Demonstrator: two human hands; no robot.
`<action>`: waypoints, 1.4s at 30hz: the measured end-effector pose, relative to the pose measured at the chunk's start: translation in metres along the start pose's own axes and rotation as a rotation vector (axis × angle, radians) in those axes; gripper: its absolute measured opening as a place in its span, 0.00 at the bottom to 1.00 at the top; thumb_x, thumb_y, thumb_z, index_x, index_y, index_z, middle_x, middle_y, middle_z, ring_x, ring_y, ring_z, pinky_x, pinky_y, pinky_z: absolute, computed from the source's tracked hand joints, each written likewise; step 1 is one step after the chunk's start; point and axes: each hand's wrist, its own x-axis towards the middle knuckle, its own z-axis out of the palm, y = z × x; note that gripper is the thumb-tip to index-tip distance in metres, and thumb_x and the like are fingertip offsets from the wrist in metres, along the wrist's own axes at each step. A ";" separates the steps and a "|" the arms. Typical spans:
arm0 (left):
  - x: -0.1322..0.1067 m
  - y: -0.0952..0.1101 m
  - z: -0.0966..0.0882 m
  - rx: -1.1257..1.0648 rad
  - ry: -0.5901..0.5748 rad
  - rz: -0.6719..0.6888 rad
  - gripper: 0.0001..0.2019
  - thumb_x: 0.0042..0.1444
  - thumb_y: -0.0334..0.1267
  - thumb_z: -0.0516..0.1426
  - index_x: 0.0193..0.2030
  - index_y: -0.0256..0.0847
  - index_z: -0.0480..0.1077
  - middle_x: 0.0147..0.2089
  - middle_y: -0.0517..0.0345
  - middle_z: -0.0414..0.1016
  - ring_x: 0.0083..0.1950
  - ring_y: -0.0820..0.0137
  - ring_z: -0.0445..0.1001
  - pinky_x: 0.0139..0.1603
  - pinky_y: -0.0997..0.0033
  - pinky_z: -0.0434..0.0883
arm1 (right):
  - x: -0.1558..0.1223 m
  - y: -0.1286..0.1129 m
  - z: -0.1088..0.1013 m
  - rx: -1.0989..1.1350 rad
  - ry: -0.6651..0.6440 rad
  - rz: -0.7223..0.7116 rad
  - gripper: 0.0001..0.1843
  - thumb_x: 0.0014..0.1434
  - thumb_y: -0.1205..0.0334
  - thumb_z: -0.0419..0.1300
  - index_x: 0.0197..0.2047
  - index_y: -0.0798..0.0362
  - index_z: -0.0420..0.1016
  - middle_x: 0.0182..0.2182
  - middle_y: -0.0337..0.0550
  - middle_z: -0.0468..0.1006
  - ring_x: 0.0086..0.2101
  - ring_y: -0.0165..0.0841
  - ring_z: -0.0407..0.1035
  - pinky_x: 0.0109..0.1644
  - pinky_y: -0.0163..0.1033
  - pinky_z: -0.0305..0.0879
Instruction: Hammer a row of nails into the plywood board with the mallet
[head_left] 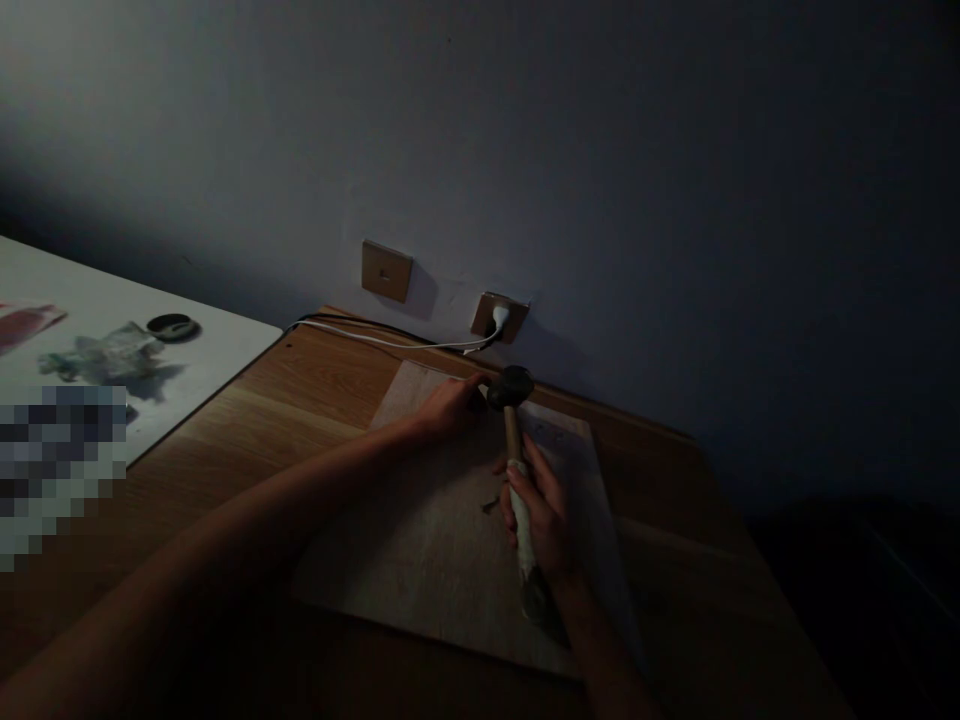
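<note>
A mallet (pixel 512 388) with a dark rounded head and a wooden handle is gripped in my right hand (pixel 551 510), whose fingers wrap round the pale covered part of the handle. Its head is at the far side of a pale wooden board (pixel 442 540) that lies on the wooden table. Beside the head, my left hand (pixel 454 403) rests near the board's far edge with its fingers closed together. What those fingers hold, if anything, is hidden in the dim light. Small marks or bits (pixel 551 434) show on the board to the right of the mallet head.
Behind the wooden table (pixel 247 400) is a wall with a socket plate (pixel 386 272) and a plugged-in white plug (pixel 499 318). Its cable (pixel 390 340) runs along the back edge. On the white table (pixel 225 335) at left lie crumpled clear plastic (pixel 124 350) and a dark round object (pixel 171 326).
</note>
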 end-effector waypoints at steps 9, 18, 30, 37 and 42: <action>0.000 -0.002 0.001 0.101 0.012 0.005 0.24 0.56 0.32 0.60 0.60 0.42 0.67 0.43 0.57 0.82 0.43 0.67 0.81 0.39 0.75 0.71 | 0.001 -0.001 0.002 -0.019 -0.010 0.021 0.37 0.59 0.49 0.65 0.70 0.46 0.63 0.35 0.35 0.74 0.15 0.20 0.58 0.11 0.28 0.57; -0.002 0.015 -0.012 0.221 -0.023 0.136 0.14 0.53 0.34 0.62 0.47 0.39 0.68 0.49 0.50 0.77 0.44 0.66 0.75 0.42 0.71 0.70 | -0.002 -0.009 -0.006 0.059 0.158 -0.159 0.29 0.61 0.52 0.63 0.64 0.46 0.68 0.34 0.35 0.74 0.15 0.21 0.58 0.12 0.28 0.54; -0.040 0.081 0.004 0.507 -0.509 0.498 0.07 0.59 0.39 0.61 0.40 0.37 0.76 0.41 0.49 0.81 0.34 0.65 0.78 0.29 0.70 0.66 | 0.003 -0.013 -0.012 0.139 0.305 -0.224 0.13 0.60 0.54 0.62 0.47 0.49 0.71 0.24 0.30 0.70 0.14 0.22 0.57 0.13 0.28 0.53; -0.026 0.064 -0.023 0.490 -0.459 0.426 0.04 0.60 0.31 0.60 0.40 0.38 0.76 0.34 0.53 0.80 0.31 0.68 0.76 0.27 0.73 0.63 | 0.005 -0.009 -0.012 0.136 0.322 -0.225 0.13 0.60 0.53 0.62 0.45 0.49 0.71 0.22 0.29 0.69 0.14 0.22 0.57 0.13 0.28 0.53; -0.007 0.029 -0.050 0.513 -0.313 0.284 0.09 0.59 0.28 0.57 0.43 0.39 0.78 0.36 0.53 0.81 0.35 0.67 0.77 0.32 0.73 0.67 | 0.008 -0.005 -0.014 0.147 0.314 -0.229 0.15 0.59 0.53 0.63 0.46 0.50 0.71 0.29 0.32 0.74 0.15 0.22 0.59 0.12 0.28 0.53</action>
